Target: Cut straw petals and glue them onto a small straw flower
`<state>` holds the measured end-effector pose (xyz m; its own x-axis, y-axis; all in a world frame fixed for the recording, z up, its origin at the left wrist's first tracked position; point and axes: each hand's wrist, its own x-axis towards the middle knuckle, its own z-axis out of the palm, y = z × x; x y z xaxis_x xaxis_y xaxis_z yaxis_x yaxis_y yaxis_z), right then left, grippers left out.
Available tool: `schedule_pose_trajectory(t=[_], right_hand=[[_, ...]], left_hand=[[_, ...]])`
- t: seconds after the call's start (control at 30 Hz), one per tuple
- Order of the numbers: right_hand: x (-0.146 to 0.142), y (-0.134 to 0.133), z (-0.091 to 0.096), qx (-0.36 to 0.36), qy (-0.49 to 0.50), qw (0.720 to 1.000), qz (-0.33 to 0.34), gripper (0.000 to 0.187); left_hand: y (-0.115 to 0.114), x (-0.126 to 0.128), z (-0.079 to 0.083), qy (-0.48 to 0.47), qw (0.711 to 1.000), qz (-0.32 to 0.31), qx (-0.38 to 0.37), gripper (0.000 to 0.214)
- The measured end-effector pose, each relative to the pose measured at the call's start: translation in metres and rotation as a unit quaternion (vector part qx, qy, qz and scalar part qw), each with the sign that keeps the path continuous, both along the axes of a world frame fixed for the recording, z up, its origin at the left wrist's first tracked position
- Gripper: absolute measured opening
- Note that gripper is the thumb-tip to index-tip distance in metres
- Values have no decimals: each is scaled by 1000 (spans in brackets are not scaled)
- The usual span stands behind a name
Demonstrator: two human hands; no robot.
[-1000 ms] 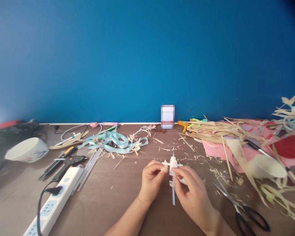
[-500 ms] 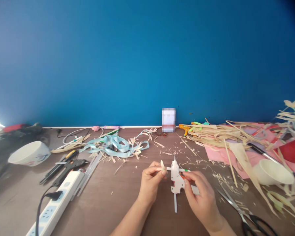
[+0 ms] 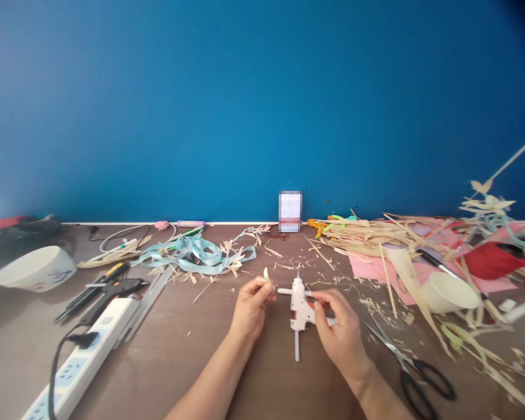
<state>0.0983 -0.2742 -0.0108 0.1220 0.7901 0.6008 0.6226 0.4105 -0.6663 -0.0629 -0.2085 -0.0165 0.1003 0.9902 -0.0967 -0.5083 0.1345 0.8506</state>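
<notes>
My left hand [image 3: 250, 306] pinches a small pale curled strip [image 3: 266, 274], like a petal of dry husk, between thumb and fingertips. My right hand [image 3: 339, 321] is closed on a slim white pen-like stick [image 3: 284, 291], which points left across the glue gun. The white glue gun [image 3: 298, 306] has its nozzle facing away from me and a clear glue stick out of its back end. My right fingers are beside its handle and orange trigger; whether they touch it I cannot tell. A gap separates the stick's tip from my left fingertips.
Scissors [image 3: 405, 359] lie to the right, near a white cup [image 3: 450, 291] and a heap of dry strips [image 3: 354, 236]. At left are a power strip [image 3: 81, 361], a black glue gun [image 3: 114, 294], a bowl [image 3: 37, 269] and blue ribbon [image 3: 201, 254]. A propped card [image 3: 290, 210] stands at the wall.
The white stick has come away from my left fingertips as my hands moved apart. My left hand still pinches the pale strip. The whole view has shifted slightly.
</notes>
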Motion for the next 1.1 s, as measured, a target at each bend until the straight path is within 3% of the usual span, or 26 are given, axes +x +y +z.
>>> schedule_pose_trajectory(t=[0.5, 0.6, 0.77, 0.9, 1.1], right_hand=[[-1, 3, -5, -45, 3, 999, -24, 16], [7, -3, 8, -115, -53, 991, -41, 17], [22, -18, 30, -240, -225, 943, -39, 37], [15, -17, 18, -256, -326, 910, -30, 38], [5, -8, -7, -230, -350, 907, -36, 33]], left_hand=[[7, -1, -5, -36, 999, 14, -30, 16], [7, -1, -4, -41, 998, 12, -37, 16], [7, 0, -1, -47, 998, 5, -43, 17], [5, 2, 0, -54, 997, -5, -46, 18], [3, 3, -1, -58, 997, -22, -53, 19]])
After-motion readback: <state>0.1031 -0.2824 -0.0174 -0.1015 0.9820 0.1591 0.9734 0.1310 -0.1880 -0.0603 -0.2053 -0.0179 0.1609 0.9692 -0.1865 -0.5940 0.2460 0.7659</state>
